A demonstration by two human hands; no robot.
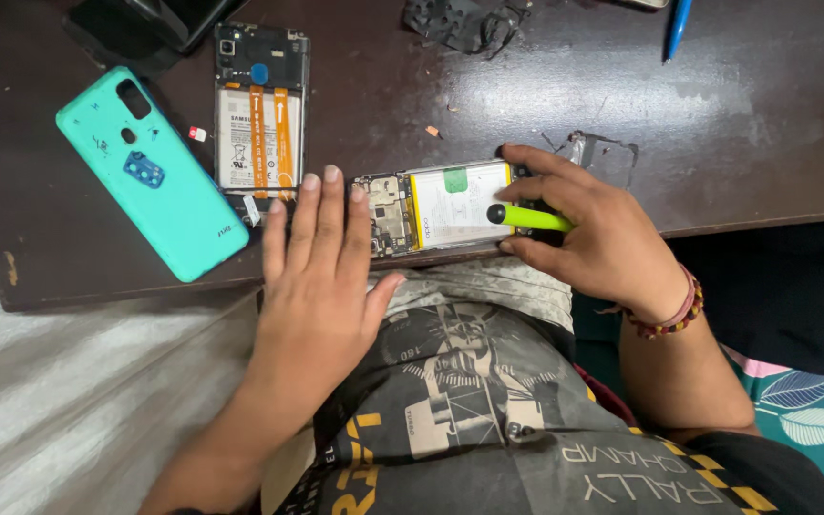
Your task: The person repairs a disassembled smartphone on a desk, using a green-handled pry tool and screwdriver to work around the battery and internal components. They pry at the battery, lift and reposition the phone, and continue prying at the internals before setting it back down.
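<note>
Where the dark wooden table (736,105) fills the upper part of the view, the rest sits on it or at its near edge, as listed:

Table: dark brown, scuffed and shiny in patches, its near edge running across the middle of the view.

Lap: a grey printed shirt (488,410) lies below the table edge, between the 2 forearms.

Teal back cover (150,172): a phone shell with camera cut-outs, lying flat and tilted at the left of the table, just beside the second opened phone.

Second opened phone (259,110): back removed, white battery with 2 orange strips showing, upright in the view, beyond the left hand's fingertips.

Left hand (321,277): flat and palm down, fingers straight and close together, thumb out to the side; fingertips rest at the left end of the opened phone at the table edge.

Right hand (593,238): curled around the right end of the same phone, thumb and fingers pinching a tool.

Opened phone (431,210): lies sideways at the near table edge between both hands, circuit board at left, white battery with a green sticker at right.

Tool (531,217): yellow-green handle with a black tip, tip resting over the battery.

Blue pen (677,27): at the far edge, well apart from the hands.

Black scrap (464,21): crumpled, at the far edge.
</note>
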